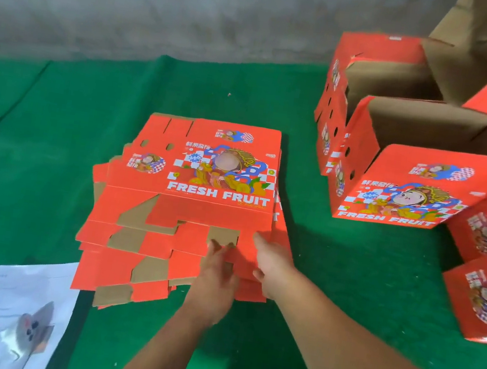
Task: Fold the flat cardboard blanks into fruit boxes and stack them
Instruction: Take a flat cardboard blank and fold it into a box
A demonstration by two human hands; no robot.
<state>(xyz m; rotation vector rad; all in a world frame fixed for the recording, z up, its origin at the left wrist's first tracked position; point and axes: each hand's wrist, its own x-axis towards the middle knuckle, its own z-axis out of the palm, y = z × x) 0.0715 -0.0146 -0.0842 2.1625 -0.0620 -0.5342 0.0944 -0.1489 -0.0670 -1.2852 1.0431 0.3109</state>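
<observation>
Head view. A pile of flat blanks point(182, 207) lies near the middle of the green surface point(56, 126), fanned so that lower sheets stick out toward the near edge and the left. The top blank point(206, 173) sits printed side up. Both hands work at the near flaps of the pile. The left hand point(216, 277) lies over the near edge of the flaps with its fingertips at a brown notch; the fingers look fairly straight, pressing and not gripping, though motion blur makes this uncertain. The right hand point(271, 266) reaches the near right corner of the top blank; whether it pinches the edge or only touches it cannot be told.

Handling, as a judgement: the blanks are corrugated card, light and stiff across a panel but ready to hinge at the score lines. The printed face looks smooth, so sheets will likely slide over one another. Take hold at a panel edge or corner, not at a narrow tab, which may crease or tear.

Folded boxes point(408, 182) stand and lean at the right edge of the surface, open tops showing brown insides.

Hidden or unclear: the number of blanks in the pile; the boxes cut off by the right frame edge; the blurred paper sheet point(20, 315) at the near left corner.
</observation>
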